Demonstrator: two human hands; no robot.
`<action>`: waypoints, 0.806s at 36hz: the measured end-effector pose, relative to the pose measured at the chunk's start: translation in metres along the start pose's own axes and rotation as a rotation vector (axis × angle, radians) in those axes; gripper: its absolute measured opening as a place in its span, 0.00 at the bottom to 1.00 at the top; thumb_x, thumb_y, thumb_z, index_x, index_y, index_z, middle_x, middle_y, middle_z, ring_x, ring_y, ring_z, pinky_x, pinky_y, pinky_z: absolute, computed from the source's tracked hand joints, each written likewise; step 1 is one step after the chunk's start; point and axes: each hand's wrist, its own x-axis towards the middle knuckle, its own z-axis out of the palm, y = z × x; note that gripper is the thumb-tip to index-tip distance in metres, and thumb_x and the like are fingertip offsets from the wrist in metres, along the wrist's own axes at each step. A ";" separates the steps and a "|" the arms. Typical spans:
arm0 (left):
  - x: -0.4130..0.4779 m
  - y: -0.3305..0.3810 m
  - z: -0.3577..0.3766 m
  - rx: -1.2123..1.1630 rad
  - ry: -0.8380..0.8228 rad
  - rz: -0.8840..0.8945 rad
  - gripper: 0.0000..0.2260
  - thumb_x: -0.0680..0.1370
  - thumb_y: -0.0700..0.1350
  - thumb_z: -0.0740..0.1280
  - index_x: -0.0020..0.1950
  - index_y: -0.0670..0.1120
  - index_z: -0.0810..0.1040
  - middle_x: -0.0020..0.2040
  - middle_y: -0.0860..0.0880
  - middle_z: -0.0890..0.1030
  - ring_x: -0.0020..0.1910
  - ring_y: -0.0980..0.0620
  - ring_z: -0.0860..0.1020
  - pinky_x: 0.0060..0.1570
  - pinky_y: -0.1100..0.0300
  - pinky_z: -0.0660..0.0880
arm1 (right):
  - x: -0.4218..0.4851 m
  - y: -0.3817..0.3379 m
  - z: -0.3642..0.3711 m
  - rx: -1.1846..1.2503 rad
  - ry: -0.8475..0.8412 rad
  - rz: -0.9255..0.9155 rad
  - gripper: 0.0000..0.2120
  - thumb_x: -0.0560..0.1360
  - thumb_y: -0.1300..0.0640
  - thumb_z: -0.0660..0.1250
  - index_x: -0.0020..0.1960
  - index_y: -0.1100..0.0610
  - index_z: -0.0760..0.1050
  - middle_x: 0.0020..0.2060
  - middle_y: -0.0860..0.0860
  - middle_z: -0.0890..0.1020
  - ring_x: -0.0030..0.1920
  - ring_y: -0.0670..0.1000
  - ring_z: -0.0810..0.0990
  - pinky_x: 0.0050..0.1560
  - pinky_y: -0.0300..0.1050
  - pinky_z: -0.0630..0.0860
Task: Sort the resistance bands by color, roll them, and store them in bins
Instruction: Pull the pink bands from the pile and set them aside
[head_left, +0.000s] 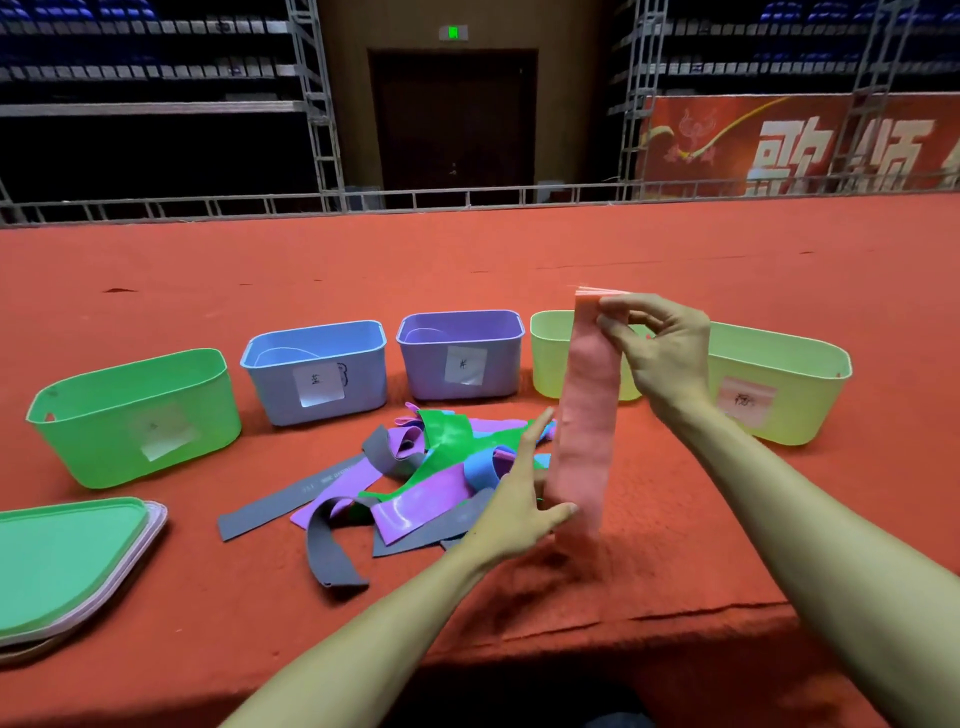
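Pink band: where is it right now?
Head view, right of centre: the pink band hangs upright, its top pinched by the right hand, in front of a pale yellow bin and right of the band pile.

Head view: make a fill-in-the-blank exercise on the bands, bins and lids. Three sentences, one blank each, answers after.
1. The band that the right hand pinches by its top end is ____.
2. Between the green bin and the purple bin stands the ____ bin.
3. The top lid of the stack at the left is ____.

Missing words: pink; blue; green.
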 end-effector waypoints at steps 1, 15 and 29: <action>-0.002 -0.004 0.002 0.012 -0.008 -0.008 0.46 0.73 0.34 0.68 0.70 0.75 0.46 0.45 0.38 0.83 0.41 0.49 0.80 0.50 0.48 0.78 | 0.001 0.002 -0.003 -0.011 0.007 0.007 0.11 0.70 0.68 0.73 0.48 0.55 0.82 0.37 0.35 0.83 0.41 0.37 0.80 0.48 0.36 0.76; -0.023 -0.019 0.007 0.099 -0.126 -0.202 0.42 0.67 0.39 0.73 0.69 0.68 0.55 0.59 0.45 0.76 0.47 0.47 0.81 0.52 0.46 0.79 | -0.023 0.067 -0.038 -0.138 0.088 0.224 0.11 0.70 0.63 0.73 0.48 0.50 0.82 0.41 0.49 0.83 0.40 0.46 0.80 0.49 0.51 0.79; -0.036 -0.040 0.020 0.536 -0.049 -0.217 0.16 0.72 0.45 0.73 0.58 0.43 0.77 0.45 0.51 0.76 0.41 0.57 0.73 0.42 0.65 0.66 | -0.068 0.107 -0.059 -0.255 0.032 0.332 0.11 0.70 0.67 0.73 0.50 0.55 0.82 0.44 0.50 0.83 0.46 0.49 0.81 0.52 0.46 0.78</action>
